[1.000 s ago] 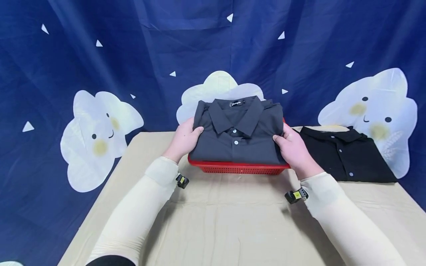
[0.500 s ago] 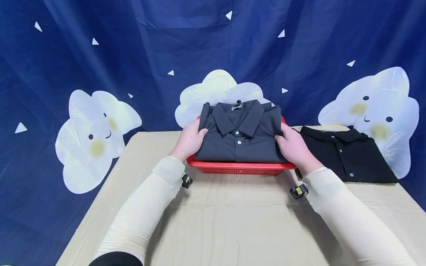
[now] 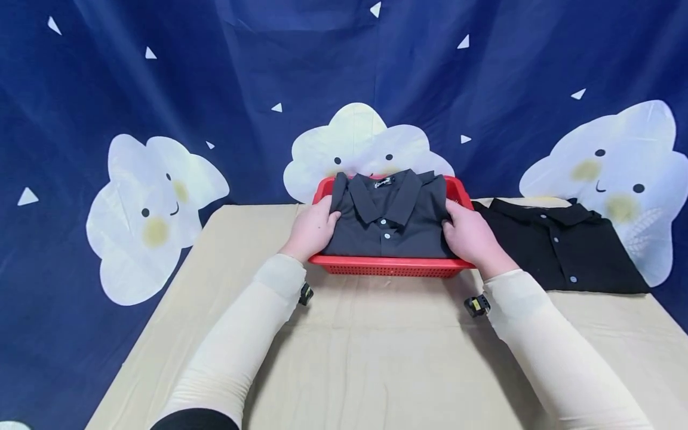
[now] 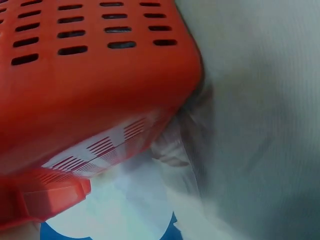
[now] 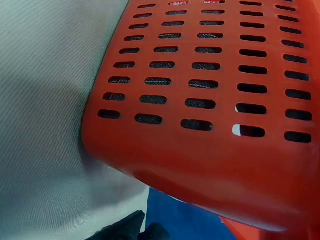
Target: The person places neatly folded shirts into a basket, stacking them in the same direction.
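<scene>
A folded dark grey button-up shirt [image 3: 389, 236], collar at the far end, lies level in a red plastic basket [image 3: 392, 267] in the head view. My left hand [image 3: 312, 227] grips its left side, thumb on top and fingers hidden beneath. On the opposite side, my right hand [image 3: 470, 233] holds the shirt's right edge the same way. Both wrist views look at the slotted outer wall of the basket [image 4: 90, 85], and dark cloth shows through its slots in the right wrist view. Neither hand's grip on the shirt appears there.
Right of the basket, a folded black shirt [image 3: 559, 251] lies on the beige-covered table [image 3: 344, 352]. Close behind the table hangs a blue curtain [image 3: 242, 89] with cloud faces. Each wrist carries a small black camera [image 3: 476, 306].
Both hands have lowered the grey shirt into the basket, and more of the basket's rim now shows around it. The left hand has shifted slightly right. The black shirt stays put.
</scene>
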